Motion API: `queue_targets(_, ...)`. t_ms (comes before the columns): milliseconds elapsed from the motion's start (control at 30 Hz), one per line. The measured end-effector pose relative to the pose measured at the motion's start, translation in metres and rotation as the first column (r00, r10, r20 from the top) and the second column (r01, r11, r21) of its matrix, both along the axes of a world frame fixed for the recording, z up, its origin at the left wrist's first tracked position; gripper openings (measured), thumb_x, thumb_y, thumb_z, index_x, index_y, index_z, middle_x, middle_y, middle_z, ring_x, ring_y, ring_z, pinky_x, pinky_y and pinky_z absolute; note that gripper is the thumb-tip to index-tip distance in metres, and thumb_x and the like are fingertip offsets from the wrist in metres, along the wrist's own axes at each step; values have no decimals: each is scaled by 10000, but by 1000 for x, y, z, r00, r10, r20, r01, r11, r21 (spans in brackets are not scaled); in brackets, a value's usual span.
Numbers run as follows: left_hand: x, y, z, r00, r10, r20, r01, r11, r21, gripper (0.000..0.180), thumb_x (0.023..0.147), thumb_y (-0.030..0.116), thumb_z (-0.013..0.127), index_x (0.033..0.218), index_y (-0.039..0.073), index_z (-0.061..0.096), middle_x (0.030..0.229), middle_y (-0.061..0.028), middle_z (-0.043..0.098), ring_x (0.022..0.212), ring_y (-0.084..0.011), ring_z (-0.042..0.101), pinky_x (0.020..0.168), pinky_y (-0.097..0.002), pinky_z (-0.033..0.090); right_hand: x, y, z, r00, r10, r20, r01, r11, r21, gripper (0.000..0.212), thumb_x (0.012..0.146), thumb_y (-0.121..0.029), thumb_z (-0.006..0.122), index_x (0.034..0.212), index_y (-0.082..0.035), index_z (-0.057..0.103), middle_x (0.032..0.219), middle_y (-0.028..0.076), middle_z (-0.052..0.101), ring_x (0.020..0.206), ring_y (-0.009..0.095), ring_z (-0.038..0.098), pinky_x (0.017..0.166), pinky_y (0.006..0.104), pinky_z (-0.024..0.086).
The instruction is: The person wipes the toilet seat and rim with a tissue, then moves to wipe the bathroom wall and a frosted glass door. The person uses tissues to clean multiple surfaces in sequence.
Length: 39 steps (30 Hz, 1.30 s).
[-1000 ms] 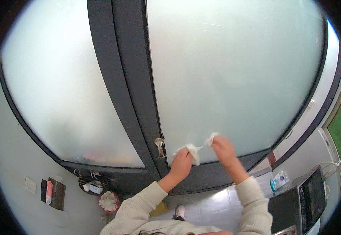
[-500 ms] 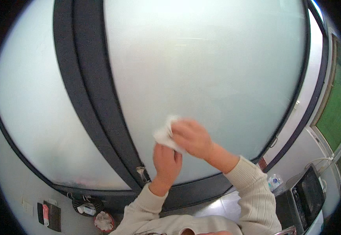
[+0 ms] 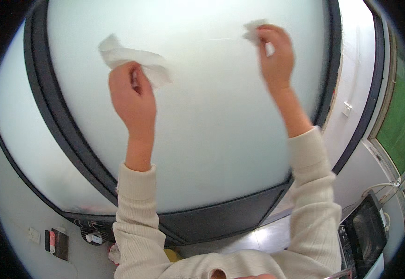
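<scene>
Before me stands a frosted glass panel (image 3: 212,116) in a dark frame. My left hand (image 3: 132,104), raised at the left of the glass, pinches a crumpled white tissue (image 3: 114,52) that spreads out above and beside the fingers. Farther right and a little higher, my right hand (image 3: 279,58) pinches a smaller white tissue (image 3: 254,29) between thumb and fingers. Whether either tissue touches the glass I cannot tell. Both forearms are stretched forward in cream ribbed sleeves.
A dark upright frame post (image 3: 49,93) separates another frosted pane (image 3: 18,121) at left. At lower right stands a black microwave-like appliance (image 3: 365,228) with a white cable nearby. A small dark rack (image 3: 93,235) is low at left, near a wall socket (image 3: 33,235).
My hands, close together at the lower glass before, are now raised and wide apart. White tissue shows in each hand instead of one bunch between them. The frame post appears farther left.
</scene>
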<state>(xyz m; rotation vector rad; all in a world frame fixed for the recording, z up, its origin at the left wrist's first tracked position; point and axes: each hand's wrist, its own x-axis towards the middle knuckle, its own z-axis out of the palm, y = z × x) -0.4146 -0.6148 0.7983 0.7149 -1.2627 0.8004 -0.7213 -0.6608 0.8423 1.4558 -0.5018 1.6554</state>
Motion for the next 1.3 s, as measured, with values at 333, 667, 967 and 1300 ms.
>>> queue_targets(333, -116, 41, -225, 614, -435, 658, -214, 711, 670, 201, 950, 105, 555, 1116, 23, 632, 1132, -184, 630, 1040, -392, 601, 892, -474, 498, -60, 36, -274, 706, 632, -319, 156, 300, 941, 305, 984, -271, 553, 1229, -97, 609, 1203, 144, 628, 1078, 338, 610, 949, 459, 480)
queue_targets(667, -88, -10, 29, 949, 68, 308, -76, 997, 14, 154, 941, 43, 603, 1091, 30, 633, 985, -121, 635, 850, -297, 606, 763, -383, 506, -204, -17, -20, 929, -355, -105, 358, 934, 12, 162, 863, -50, 663, 1012, -84, 608, 1014, 91, 628, 976, 278, 617, 847, 385, 517)
queue_targets(967, -144, 15, -150, 620, -301, 724, -190, 838, 512, 167, 984, 155, 515, 1037, 40, 624, 985, -126, 620, 919, -304, 614, 821, -448, 517, -130, 32, -183, 784, -102, -612, 176, 982, 62, 120, 815, -102, 713, 930, -80, 685, 1051, 80, 698, 1002, 260, 693, 868, 382, 594)
queue_targets(1300, 24, 8, 70, 953, 287, 98, -276, 955, -108, 93, 924, 25, 578, 1016, 33, 590, 968, -132, 585, 890, -307, 583, 798, -406, 487, -133, -13, 107, 958, -240, 154, 242, 970, 9, 226, 900, 37, 620, 1098, -70, 649, 1089, 109, 646, 958, 269, 635, 870, 366, 521)
